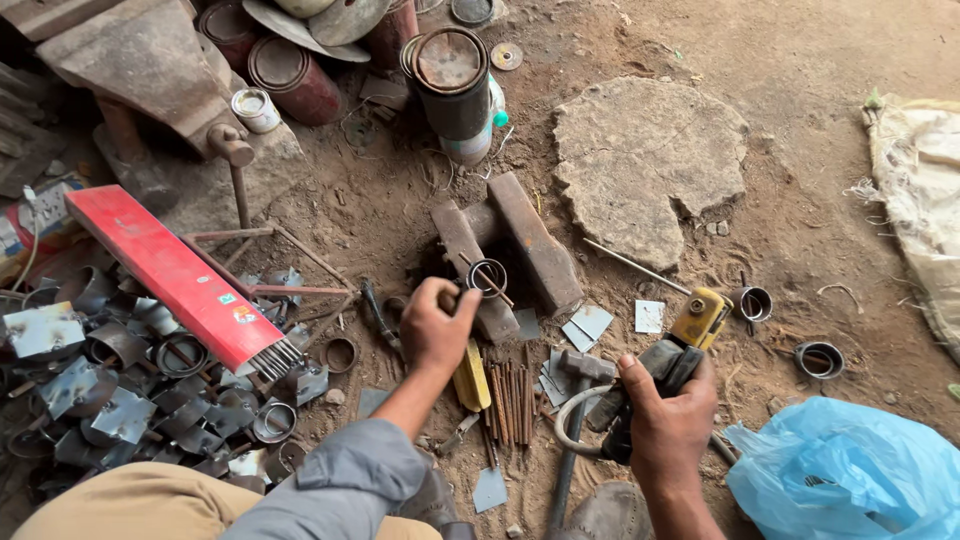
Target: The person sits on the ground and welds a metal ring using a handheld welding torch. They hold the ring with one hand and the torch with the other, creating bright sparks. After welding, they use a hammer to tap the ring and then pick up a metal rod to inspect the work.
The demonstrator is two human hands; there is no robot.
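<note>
My left hand pinches the metal ring on the iron block, centre. My right hand grips the electrode holder. Risk: fingers near the weld could burn.
</note>
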